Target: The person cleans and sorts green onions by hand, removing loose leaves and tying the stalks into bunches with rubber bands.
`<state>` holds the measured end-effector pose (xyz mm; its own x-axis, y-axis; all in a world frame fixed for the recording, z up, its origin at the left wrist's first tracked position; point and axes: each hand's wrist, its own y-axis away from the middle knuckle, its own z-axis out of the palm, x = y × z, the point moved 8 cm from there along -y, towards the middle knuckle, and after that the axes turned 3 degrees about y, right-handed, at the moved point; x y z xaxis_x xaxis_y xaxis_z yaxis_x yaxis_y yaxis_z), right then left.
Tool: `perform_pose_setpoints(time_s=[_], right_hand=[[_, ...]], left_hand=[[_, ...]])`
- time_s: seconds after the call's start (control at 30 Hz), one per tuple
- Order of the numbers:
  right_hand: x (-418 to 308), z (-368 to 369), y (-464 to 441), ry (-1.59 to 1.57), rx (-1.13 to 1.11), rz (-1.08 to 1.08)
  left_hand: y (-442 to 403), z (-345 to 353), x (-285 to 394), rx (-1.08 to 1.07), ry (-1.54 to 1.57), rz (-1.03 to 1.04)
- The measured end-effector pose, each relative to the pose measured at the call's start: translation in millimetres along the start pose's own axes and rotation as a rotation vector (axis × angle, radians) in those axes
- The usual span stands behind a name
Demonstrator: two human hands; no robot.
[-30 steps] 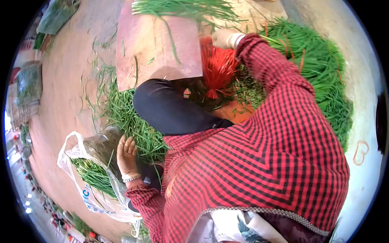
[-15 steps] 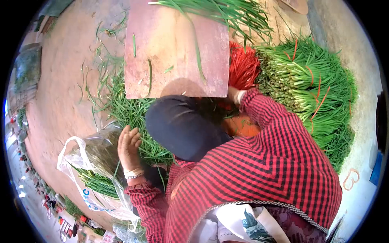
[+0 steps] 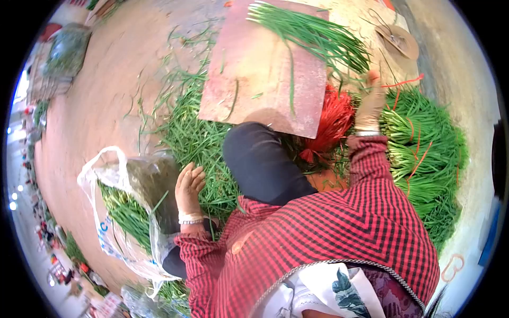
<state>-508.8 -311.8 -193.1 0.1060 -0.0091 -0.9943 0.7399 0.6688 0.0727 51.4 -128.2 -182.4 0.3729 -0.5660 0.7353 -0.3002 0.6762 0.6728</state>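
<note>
My right hand [image 3: 370,105] is raised beside the board's right edge, fingers together on a thin red tie strip [image 3: 404,82] that trails off to the right. Just below it hangs a thick bunch of red strips [image 3: 335,117]. A loose bunch of green chives [image 3: 313,33], pale ends to the left, lies across the far end of the pinkish board [image 3: 265,79]. My left hand [image 3: 190,186] hovers near my knee with its fingers loosely curled and apart, nothing in it. Below and left of it stands a white plastic bag [image 3: 124,175] with more chives inside.
Tied bundles of chives [image 3: 424,159] are stacked on the right. Loose leaf scraps [image 3: 196,143] cover the ground left of the board. A round tan disc [image 3: 398,41] lies at the far right. My dark-clad knee [image 3: 260,159] juts up against the board's near edge.
My right hand has come up from beside the board's near corner, now with a red strip. The view has shifted, bringing the whole chive bunch into sight. My left hand stays empty.
</note>
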Motion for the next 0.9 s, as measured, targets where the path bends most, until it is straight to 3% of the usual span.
perform_pose_setpoints(time_s=[0.1, 0.17, 0.23, 0.27, 0.33, 0.43, 0.5, 0.6, 0.67, 0.73, 0.77, 0.8, 0.83, 0.9], right_hand=[[-86, 42, 9, -0.132, -0.114, -0.145], [-147, 104, 41, 0.095, -0.332, -0.531], [-156, 170, 72, 0.3, -0.622, -1.02], [-131, 198, 81, 0.303, -0.789, -0.816], [-98, 219, 117, 0.546, -0.876, -0.901], [-10, 249, 117, 0.708, -1.1, -0.647], [5, 249, 148, 1.377, -1.085, -1.116], [34, 246, 149, 1.284, -1.059, -1.219], [42, 252, 141, 1.134, -1.127, -0.59], [34, 245, 150, 0.965, -1.07, -1.205], [22, 250, 153, 1.338, -1.013, -1.132], [-9, 253, 174, 1.218, -1.076, -1.035], [-12, 257, 186, 1.055, -1.086, -1.112], [-24, 281, 238, 1.05, -1.356, -0.84]], left_hand=[[8, -4, -4, -0.039, -0.016, -0.004], [4, -10, -5, -0.021, 0.033, 0.023], [2, -14, -4, -0.003, 0.076, 0.041], [1, -16, -4, -0.002, 0.108, 0.051], [23, -27, -9, 0.001, 0.134, 0.077], [38, -43, -3, 0.036, 0.176, 0.124], [58, -63, 6, 0.114, 0.174, 0.174], [99, -97, 20, 0.254, 0.134, 0.259], [128, -128, 31, 0.374, 0.105, 0.358], [156, -161, 36, 0.451, 0.147, 0.518], [160, -168, 39, 0.47, 0.17, 0.609], [167, -181, 41, 0.496, 0.203, 0.694], [180, -193, 46, 0.548, 0.216, 0.751], [196, -210, 61, 0.658, 0.183, 0.837]])
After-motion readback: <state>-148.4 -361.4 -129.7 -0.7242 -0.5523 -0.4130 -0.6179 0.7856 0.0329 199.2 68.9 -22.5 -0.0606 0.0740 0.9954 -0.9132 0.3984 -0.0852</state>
